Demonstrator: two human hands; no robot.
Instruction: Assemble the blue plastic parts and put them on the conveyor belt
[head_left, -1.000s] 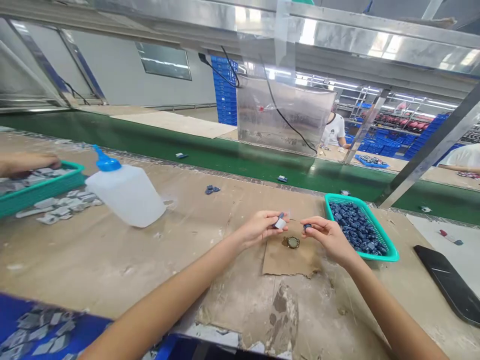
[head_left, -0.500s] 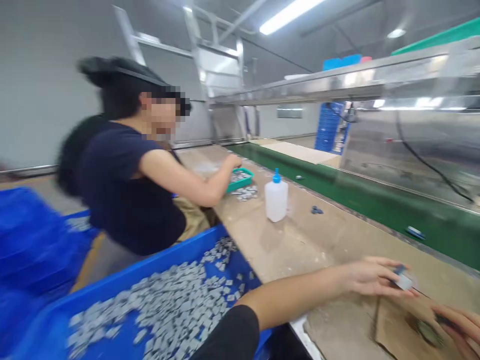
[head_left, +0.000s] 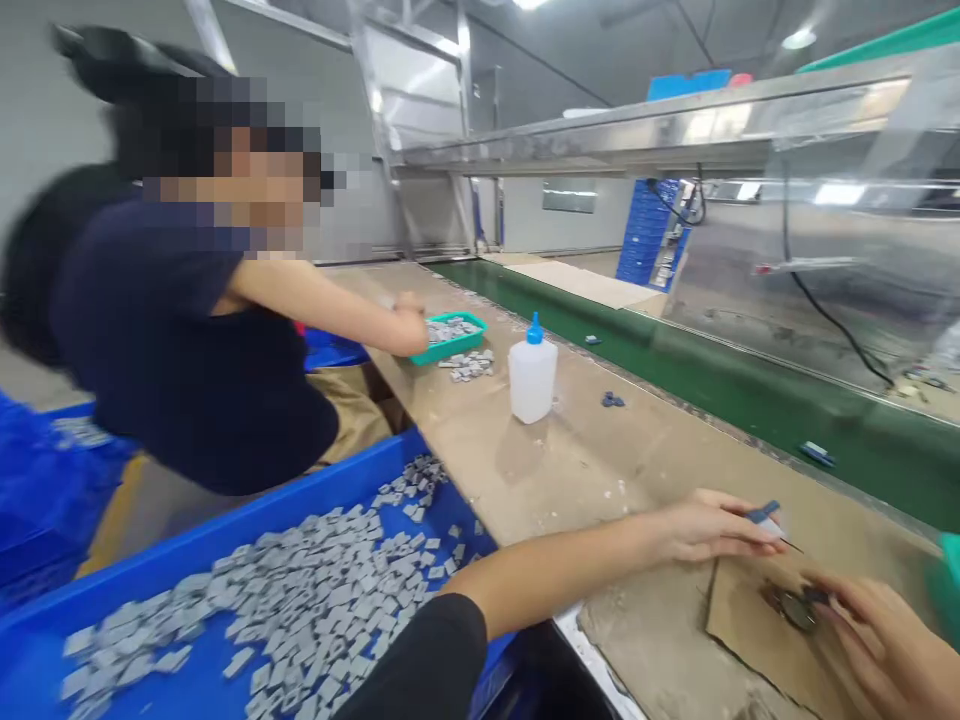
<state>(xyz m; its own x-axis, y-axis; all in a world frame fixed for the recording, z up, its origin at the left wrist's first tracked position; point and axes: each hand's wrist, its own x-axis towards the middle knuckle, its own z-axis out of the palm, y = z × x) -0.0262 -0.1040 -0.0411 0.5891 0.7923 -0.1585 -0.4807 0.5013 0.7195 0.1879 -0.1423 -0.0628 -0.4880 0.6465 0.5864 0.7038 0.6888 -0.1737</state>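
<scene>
Over the bench's near right part, my left hand (head_left: 716, 525) is closed on a small white and dark blue-grey piece (head_left: 766, 522), with a thin dark tip pointing right. My right hand (head_left: 870, 625), at the lower right, has its fingers closed on a small dark object (head_left: 816, 595). Just left of those fingers lies a small round dish (head_left: 793, 610), on a brown cardboard piece (head_left: 750, 625). What is in the dish is too small to tell.
A white bottle with a blue cap (head_left: 533, 380) stands mid-bench. Beyond it, a person (head_left: 172, 330) reaches toward a green tray (head_left: 450, 340). A blue bin (head_left: 247, 520) of grey pieces is at lower left. A green belt (head_left: 690, 375) runs behind, carrying small parts.
The whole view has shifted, so the bench things appear further left. My left hand still holds its piece, now tilted differently. My right hand shows more fully beside the dish.
</scene>
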